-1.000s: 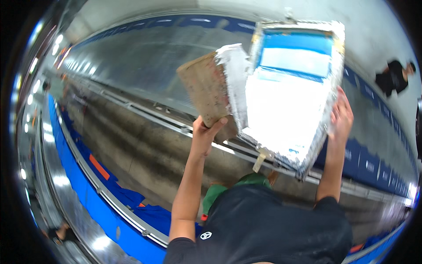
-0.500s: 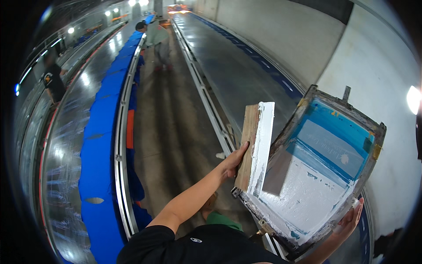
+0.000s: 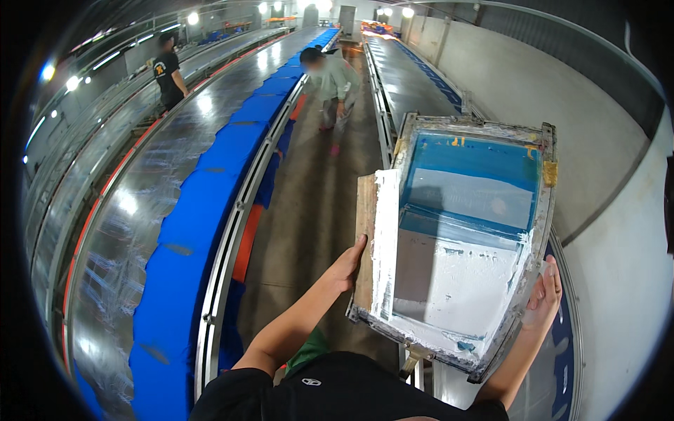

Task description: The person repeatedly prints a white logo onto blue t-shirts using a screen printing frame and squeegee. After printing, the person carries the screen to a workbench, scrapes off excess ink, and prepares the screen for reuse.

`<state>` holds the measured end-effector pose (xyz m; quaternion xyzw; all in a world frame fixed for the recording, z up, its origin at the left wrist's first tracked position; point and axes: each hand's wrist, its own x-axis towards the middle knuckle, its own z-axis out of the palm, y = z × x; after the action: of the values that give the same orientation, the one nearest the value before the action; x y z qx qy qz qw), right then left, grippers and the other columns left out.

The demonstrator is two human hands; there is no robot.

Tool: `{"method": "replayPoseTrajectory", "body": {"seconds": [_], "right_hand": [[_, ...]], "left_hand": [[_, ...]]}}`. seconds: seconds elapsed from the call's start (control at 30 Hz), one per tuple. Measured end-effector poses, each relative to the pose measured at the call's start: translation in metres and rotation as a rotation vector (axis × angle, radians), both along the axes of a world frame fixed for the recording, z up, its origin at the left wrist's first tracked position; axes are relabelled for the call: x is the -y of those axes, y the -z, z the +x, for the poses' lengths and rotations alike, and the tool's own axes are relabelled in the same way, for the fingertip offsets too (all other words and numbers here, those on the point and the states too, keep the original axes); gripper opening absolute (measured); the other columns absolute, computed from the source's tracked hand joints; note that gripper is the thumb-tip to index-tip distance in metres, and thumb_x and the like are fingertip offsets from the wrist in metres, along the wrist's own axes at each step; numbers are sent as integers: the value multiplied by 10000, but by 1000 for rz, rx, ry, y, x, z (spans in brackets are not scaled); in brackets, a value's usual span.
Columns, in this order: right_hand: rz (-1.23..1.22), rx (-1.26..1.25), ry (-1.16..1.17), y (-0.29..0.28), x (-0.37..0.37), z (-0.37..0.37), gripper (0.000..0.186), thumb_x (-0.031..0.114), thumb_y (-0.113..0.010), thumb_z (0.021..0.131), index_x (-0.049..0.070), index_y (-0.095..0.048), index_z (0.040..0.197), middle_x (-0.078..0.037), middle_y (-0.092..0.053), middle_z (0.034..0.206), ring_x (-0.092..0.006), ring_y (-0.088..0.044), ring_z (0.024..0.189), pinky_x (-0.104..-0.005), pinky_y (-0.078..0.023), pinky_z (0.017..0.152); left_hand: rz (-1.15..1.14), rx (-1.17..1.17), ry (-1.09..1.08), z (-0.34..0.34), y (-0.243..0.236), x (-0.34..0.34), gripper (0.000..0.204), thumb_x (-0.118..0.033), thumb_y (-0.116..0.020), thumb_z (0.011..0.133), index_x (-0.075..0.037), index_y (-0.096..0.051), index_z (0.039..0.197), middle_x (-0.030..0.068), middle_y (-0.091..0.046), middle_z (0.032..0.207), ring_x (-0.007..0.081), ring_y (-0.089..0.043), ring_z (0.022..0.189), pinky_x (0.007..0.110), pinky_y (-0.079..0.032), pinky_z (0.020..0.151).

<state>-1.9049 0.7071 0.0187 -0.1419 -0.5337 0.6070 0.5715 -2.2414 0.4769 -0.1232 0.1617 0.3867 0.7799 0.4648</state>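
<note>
My left hand (image 3: 347,265) grips a wooden squeegee (image 3: 364,210) whose blade side is coated in thick white ink (image 3: 384,231). It is held upright along the left side of a screen printing frame (image 3: 551,182). My right hand (image 3: 542,295) is closed on the frame's right side, toward its lower part. The screen's mesh shows a teal field (image 3: 463,154) at the top and a wide spread of white ink (image 3: 463,281) below. A small metal bracket (image 3: 414,359) sticks out from the frame's near end. My fingers behind the squeegee are partly hidden.
Long metal tables run into the distance; the left one (image 3: 105,295) carries blue fabric pieces (image 3: 175,266) along its rail. A co-worker (image 3: 337,91) bends in the aisle (image 3: 288,231); another (image 3: 168,77) stands far left. A table with navy pieces (image 3: 386,56) runs beside the right wall (image 3: 519,77).
My view has swung to face down the aisle. The squeegee and screen have shifted left relative to the last frame, and the screen appears straighter. The co-worker in the aisle now appears closer.
</note>
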Motion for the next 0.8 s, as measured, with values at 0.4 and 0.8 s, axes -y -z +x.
{"method": "replayPoseTrajectory", "body": {"seconds": [0.4,0.8], "right_hand": [[30,-16,279,64,36,-6,464,244,-681,972,-39,-593,1329,52,-396,536,-20,-261,389,-221,-185,335],[-23,108,908,120,90,-39,519,293,-546,1044,-20,-494,1454,96,-265,621,7,-194,482,-211,-105,440]], "left_hand": [[57,37,172,-45,59,-31,675,-586,-544,992,-15,-582,1350,111,-678,1251,211,-657,1127,382,-513,988],[9,-20,660,-146,38,-134,773,-672,-522,960,-23,-557,1378,137,-603,1360,228,-605,1210,385,-461,1051]]}}
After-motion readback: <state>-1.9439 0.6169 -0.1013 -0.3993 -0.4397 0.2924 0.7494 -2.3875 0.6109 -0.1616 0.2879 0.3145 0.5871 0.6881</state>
